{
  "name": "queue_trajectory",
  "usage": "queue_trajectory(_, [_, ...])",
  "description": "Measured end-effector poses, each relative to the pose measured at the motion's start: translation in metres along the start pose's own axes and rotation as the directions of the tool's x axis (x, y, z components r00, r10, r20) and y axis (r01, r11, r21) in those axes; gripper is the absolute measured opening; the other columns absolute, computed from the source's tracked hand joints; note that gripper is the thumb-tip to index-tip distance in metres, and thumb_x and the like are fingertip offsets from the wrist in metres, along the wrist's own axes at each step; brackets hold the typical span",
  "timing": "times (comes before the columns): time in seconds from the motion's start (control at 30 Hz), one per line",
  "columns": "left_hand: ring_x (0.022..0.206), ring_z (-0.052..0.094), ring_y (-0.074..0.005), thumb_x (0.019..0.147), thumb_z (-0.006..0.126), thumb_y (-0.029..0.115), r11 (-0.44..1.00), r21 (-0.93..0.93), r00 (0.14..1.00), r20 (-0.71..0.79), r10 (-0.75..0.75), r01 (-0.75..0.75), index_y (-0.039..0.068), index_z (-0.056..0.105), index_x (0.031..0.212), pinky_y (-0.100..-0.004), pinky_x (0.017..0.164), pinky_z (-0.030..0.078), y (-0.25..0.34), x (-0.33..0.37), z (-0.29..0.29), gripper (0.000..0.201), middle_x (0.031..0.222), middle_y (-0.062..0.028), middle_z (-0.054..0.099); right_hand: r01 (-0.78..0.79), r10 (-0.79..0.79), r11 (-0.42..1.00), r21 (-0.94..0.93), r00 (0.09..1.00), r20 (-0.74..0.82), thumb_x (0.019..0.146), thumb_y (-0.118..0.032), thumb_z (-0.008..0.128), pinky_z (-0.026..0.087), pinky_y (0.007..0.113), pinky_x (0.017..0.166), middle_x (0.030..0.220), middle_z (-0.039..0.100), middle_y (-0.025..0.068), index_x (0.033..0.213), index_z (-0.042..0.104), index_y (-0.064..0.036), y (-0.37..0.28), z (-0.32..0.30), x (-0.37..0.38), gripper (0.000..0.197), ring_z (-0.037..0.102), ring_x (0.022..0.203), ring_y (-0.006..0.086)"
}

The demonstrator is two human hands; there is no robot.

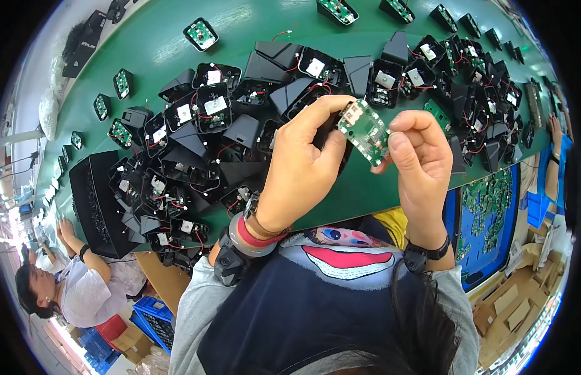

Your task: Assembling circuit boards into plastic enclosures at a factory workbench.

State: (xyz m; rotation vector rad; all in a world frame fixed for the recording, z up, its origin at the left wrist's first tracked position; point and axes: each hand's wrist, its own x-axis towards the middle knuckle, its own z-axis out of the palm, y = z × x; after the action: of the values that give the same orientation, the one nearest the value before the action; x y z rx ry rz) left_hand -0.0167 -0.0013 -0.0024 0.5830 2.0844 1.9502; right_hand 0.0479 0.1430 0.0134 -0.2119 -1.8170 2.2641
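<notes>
Head view: your left hand (303, 170) grips the green circuit board (365, 132) over the smooth green table (259, 17); your right hand (426, 157) narrows thumb to forefinger at its edge, holding what I cannot tell. A slack edge grip could drop the rigid, component-studded board among angular, matte black plastic housings (260, 67).

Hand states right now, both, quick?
Left hand: closed, holding the green circuit board.
Right hand: thumb and index finger pinched together at the board's right edge; whether they grip it can't be told.
</notes>
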Motion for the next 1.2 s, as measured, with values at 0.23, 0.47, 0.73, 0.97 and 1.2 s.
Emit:
queue_trajectory(0.23, [0.071,0.048,-0.0051,0.085,0.053,-0.005,0.967,0.178,0.983,0.031,0.182,-0.185,-0.001,0.06,0.101,-0.0201,0.066,0.04,-0.007,0.003,0.002,0.018,0.085,-0.0001,0.06,0.225,-0.208,0.97,0.093,0.965,-0.159,0.091,-0.004,0.055,0.045,0.02,0.057,0.08,0.06,0.0037,0.103,0.054,-0.0002,0.0,-0.019,0.002,0.012,0.056,0.063,0.0078])
queue_trajectory(0.47, [0.079,0.061,-0.0233,0.075,0.052,-0.008,0.993,0.041,0.993,-0.044,0.109,-0.107,0.0,0.06,0.095,-0.0304,0.072,0.047,-0.005,-0.002,0.004,0.024,0.087,-0.0116,0.061,0.113,-0.114,0.993,-0.045,0.993,-0.015,0.091,-0.006,0.055,0.046,0.02,0.058,0.082,0.058,0.0028,0.101,0.053,-0.0004,0.003,-0.003,-0.011,0.011,0.055,0.066,0.0065])
queue_trajectory(0.73, [0.077,0.055,-0.008,0.083,0.051,-0.001,0.953,-0.255,0.984,0.111,-0.14,0.164,0.001,0.059,0.1,-0.0216,0.065,0.044,0.002,-0.005,-0.001,0.019,0.084,-0.0021,0.06,0.222,-0.234,0.935,-0.275,0.972,-0.013,0.091,-0.005,0.056,0.045,0.018,0.06,0.082,0.058,0.0019,0.1,0.053,-0.0012,0.016,0.001,-0.009,0.011,0.053,0.068,0.0037])
queue_trajectory(0.97, [0.084,0.058,-0.0063,0.086,0.051,0.003,0.87,-0.427,0.965,0.191,-0.179,0.246,0.005,0.058,0.106,-0.0177,0.066,0.044,0.002,-0.001,-0.006,0.021,0.097,-0.0019,0.062,0.119,-0.126,0.981,-0.15,0.991,-0.036,0.091,-0.009,0.056,0.045,0.018,0.059,0.08,0.058,0.0007,0.1,0.054,-0.002,0.012,0.003,-0.014,0.011,0.054,0.067,0.004])
queue_trajectory(1.2, [0.089,0.06,-0.0108,0.087,0.052,0.004,0.775,-0.55,0.947,0.244,-0.208,0.311,0.006,0.056,0.108,-0.0224,0.073,0.049,-0.001,-0.001,-0.005,0.021,0.1,-0.0061,0.062,0.099,-0.106,0.987,-0.123,0.993,-0.048,0.091,-0.009,0.056,0.044,0.018,0.058,0.08,0.057,0.0011,0.099,0.054,-0.0025,0.013,-0.001,-0.016,0.011,0.054,0.065,0.0047])
